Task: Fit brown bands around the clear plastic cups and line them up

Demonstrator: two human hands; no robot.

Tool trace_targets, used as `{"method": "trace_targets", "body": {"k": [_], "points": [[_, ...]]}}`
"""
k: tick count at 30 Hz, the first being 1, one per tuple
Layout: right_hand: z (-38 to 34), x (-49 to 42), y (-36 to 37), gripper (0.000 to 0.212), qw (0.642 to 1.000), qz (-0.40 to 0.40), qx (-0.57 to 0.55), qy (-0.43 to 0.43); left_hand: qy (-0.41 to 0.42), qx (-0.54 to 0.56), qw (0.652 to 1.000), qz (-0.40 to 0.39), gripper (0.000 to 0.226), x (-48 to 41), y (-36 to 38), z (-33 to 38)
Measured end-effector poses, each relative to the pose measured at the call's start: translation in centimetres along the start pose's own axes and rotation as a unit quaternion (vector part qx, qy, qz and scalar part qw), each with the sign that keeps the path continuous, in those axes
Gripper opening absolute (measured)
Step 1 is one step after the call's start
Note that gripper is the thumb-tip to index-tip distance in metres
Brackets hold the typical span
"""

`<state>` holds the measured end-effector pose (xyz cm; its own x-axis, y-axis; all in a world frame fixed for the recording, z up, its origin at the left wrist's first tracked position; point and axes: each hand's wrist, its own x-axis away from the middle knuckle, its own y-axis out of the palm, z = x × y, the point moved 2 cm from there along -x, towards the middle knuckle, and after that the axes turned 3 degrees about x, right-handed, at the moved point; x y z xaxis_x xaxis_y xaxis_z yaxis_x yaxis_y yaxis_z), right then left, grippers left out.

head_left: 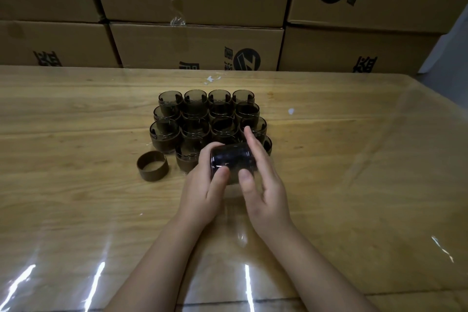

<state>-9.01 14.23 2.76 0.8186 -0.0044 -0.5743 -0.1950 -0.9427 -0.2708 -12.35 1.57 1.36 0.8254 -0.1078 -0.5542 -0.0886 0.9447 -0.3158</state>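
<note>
Held cup (231, 159): dark-tinted, lifted off the surface and lying on its side between both hands, just in front of the grouped cups; long axis runs roughly left to right, the left end turned slightly toward the camera; whether that end is mouth or base cannot be told; whether a band sits on it cannot be told.

Left hand (202, 185): fingers curled over the top of the cup's left end, thumb pressed on its near side; it grips the cup.

Right hand (263, 180): fingers straight and laid flat along the cup's right end, thumb resting on the near side.

Banded cups (210, 121): upright, mouths up, packed touching in rows, each with a brown sleeve round its lower half.

Loose brown band (152, 166): stands on its edge, opening upward, just left of the nearest row, apart from it.

Surface: wooden table (76, 109) under a clear plastic sheet (379, 185); bright glare streaks along the near edge; small white flecks on the far part.

Room: stacked cardboard boxes (197, 45) with black print directly behind the table; dim light.
</note>
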Motion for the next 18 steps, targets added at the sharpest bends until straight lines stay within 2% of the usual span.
{"method": "trace_targets", "body": {"k": [3,5,8,14,18], "points": [[0.5,-0.1,0.0,0.056,0.995,-0.019,-0.063,0.072,0.017,0.025,0.999,0.026,0.063,0.0,0.2,0.5],[0.7,0.0,0.0,0.062,0.994,-0.023,-0.070,0.080,0.003,0.054,0.997,0.048,0.057,0.0,0.4,0.6],[1.0,0.1,0.4,0.070,0.993,-0.034,-0.068,0.089,-0.017,0.061,0.995,0.081,0.061,-0.3,0.3,0.3],[0.8,0.2,0.5,0.056,0.991,-0.042,-0.076,0.098,-0.024,-0.013,0.992,0.119,0.064,-0.6,-0.4,-0.2],[0.6,0.0,0.2,0.052,0.994,-0.017,-0.080,0.075,0.048,-0.101,0.989,0.098,0.065,-0.9,-0.9,0.0]]}}
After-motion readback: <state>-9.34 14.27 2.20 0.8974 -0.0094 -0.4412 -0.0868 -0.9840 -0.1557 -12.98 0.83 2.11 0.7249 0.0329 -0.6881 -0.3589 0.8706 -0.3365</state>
